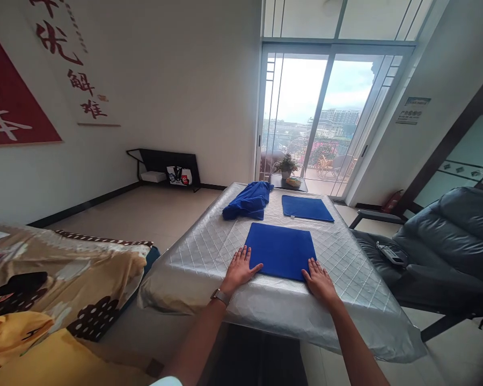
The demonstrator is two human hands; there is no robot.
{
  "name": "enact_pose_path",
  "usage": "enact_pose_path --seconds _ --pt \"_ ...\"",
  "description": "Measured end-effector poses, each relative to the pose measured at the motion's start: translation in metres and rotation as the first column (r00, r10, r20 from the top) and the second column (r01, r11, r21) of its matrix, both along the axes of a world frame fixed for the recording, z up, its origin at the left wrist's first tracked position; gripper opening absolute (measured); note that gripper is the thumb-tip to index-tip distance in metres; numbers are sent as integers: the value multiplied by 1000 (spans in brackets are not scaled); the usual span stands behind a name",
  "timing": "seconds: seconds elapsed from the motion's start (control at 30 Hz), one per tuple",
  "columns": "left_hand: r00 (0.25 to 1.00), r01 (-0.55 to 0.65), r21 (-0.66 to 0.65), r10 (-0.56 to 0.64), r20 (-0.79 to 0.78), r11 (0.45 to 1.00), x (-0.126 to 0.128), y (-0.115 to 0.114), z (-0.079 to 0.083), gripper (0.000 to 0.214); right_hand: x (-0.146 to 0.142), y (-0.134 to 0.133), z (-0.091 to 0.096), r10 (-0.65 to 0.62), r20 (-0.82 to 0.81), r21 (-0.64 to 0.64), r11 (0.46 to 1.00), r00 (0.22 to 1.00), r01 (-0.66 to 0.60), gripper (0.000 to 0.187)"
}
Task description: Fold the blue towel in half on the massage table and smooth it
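A flat, folded blue cloth (279,251) lies square on a table with a quilted silver cover (201,268), close to the edge nearest me. My left hand (239,269) rests flat with fingers spread against the cloth's left side, near its near corner. My right hand (320,281) lies palm down at the cloth's right corner, fingertips on the blue fabric. Farther along the table are a second flat blue cloth (307,208) and a bunched blue cloth (248,200). Neither hand reaches those two.
A sofa with a patterned blanket (64,279) runs along the left, and a black leather recliner (434,252) holding a remote stands to the right. Beyond the table are a small table with a potted plant (286,166) and a glass balcony door (317,118).
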State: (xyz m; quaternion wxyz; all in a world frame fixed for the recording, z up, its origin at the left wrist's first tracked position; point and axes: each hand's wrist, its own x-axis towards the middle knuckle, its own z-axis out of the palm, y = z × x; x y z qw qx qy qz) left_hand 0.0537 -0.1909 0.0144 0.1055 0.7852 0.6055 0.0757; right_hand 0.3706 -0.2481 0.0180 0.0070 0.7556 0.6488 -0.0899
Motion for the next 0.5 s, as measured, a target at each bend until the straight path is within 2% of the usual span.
enact_pose_path --seconds 0.13,0.27,0.37,0.5 --pt "1000 -4 3 4 28 1000 -1 -2 2 108 1 9 12 -14 8 -3 1000 1000 14 68" --pt "999 1 -10 -1 50 1000 -1 -3 4 112 -1 30 21 -10 14 49 999 1000 9 68" --pt "999 3 -8 -2 51 1000 0 -4 6 114 -4 44 18 -14 10 81 997 1000 13 69" --pt "1000 -2 8 2 27 1000 0 -5 7 114 -6 48 4 -21 37 111 994 999 17 69"
